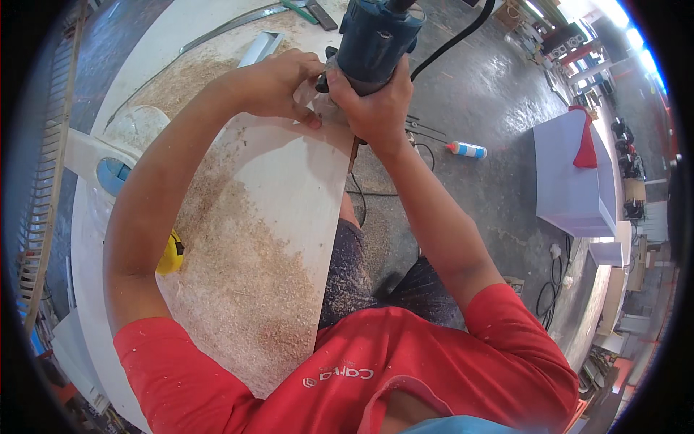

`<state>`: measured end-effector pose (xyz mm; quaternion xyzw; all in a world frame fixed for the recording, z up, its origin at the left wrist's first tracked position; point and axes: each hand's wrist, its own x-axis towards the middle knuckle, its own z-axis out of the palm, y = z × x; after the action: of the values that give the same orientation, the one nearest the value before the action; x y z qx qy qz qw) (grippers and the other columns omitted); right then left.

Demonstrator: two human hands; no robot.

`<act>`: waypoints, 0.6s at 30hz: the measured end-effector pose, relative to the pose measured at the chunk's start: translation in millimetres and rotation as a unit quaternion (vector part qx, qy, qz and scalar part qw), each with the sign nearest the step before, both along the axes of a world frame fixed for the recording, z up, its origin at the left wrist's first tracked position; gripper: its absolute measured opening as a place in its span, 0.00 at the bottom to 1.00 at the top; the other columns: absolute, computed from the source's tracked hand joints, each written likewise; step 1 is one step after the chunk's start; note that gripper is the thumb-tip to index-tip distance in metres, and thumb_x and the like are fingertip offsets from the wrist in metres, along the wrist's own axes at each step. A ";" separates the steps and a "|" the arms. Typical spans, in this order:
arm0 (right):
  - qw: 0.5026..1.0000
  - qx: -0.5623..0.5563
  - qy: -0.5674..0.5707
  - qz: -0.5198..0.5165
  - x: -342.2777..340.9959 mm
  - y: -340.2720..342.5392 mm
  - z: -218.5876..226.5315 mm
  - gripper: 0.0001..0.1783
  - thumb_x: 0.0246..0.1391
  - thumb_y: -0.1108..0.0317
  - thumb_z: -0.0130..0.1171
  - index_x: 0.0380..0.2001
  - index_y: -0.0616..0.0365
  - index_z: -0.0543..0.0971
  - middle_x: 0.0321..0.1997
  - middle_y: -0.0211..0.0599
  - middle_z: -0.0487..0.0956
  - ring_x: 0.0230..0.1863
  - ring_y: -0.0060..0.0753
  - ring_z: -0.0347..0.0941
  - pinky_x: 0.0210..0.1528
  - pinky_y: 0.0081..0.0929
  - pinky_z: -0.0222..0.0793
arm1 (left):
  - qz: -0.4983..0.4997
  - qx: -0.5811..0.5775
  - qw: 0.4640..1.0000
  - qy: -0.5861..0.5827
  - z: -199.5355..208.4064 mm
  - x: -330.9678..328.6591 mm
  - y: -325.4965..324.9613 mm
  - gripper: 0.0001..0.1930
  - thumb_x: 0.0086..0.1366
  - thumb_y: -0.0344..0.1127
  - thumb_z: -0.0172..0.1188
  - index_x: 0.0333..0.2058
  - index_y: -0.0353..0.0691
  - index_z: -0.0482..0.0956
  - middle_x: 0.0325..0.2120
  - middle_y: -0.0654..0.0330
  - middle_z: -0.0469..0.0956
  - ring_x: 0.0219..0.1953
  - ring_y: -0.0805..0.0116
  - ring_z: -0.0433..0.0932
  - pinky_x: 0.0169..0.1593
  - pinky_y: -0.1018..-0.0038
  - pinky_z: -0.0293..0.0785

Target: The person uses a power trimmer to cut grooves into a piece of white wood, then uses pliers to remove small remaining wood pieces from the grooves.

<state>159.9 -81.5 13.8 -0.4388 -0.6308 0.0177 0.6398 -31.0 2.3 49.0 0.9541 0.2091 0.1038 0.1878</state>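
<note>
A dark blue trim router (379,47) stands at the far edge of a white board (289,159). My right hand (376,108) is wrapped around its lower body, thumb toward the left side. My left hand (278,83) curls at the router's left, fingers on a black knob and the clear plastic around its base. The router's bit is hidden behind my hands. Pale wood dust (238,267) covers much of the board below. Beside my left forearm sits a yellow tape measure (171,254), partly covered by the arm.
A black power cord (455,40) arcs rightward from the router. On the grey floor lies a white-and-blue bottle (468,150) with a red cap. Farther right stands a pale box-shaped cabinet (571,177) with a red cloth (585,141) over it. A metal strip (224,32) lies across the table's far end.
</note>
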 end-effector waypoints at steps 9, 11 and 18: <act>0.994 -0.093 0.047 -0.035 12.9 30.4 19.8 0.36 0.43 0.52 0.76 0.48 0.67 0.75 0.41 0.51 0.85 0.42 0.49 0.85 0.47 0.41 0.79 | 0.037 -0.144 0.982 0.113 24.7 11.7 23.2 0.44 0.54 0.58 0.75 0.61 0.30 0.74 0.45 0.54 0.79 0.48 0.58 0.79 0.53 0.68 0.73; 0.992 -0.108 0.058 -0.035 16.7 35.7 20.9 0.37 0.43 0.51 0.75 0.49 0.68 0.75 0.42 0.52 0.85 0.43 0.48 0.84 0.49 0.40 0.78 | 0.053 -0.160 0.977 0.133 36.4 17.7 22.0 0.41 0.55 0.57 0.75 0.59 0.33 0.75 0.44 0.54 0.80 0.49 0.60 0.79 0.53 0.68 0.74; 0.991 -0.115 0.056 -0.048 21.5 49.3 25.8 0.35 0.46 0.49 0.76 0.47 0.67 0.79 0.42 0.46 0.85 0.43 0.40 0.83 0.49 0.36 0.77 | 0.057 -0.174 0.979 0.090 23.7 20.3 43.5 0.41 0.56 0.57 0.75 0.59 0.32 0.74 0.44 0.56 0.80 0.43 0.66 0.79 0.47 0.71 0.76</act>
<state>181.5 -32.2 39.5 -0.5377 -0.5655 0.0838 0.6197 -10.7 45.9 72.6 0.8988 0.2936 -0.0098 0.3252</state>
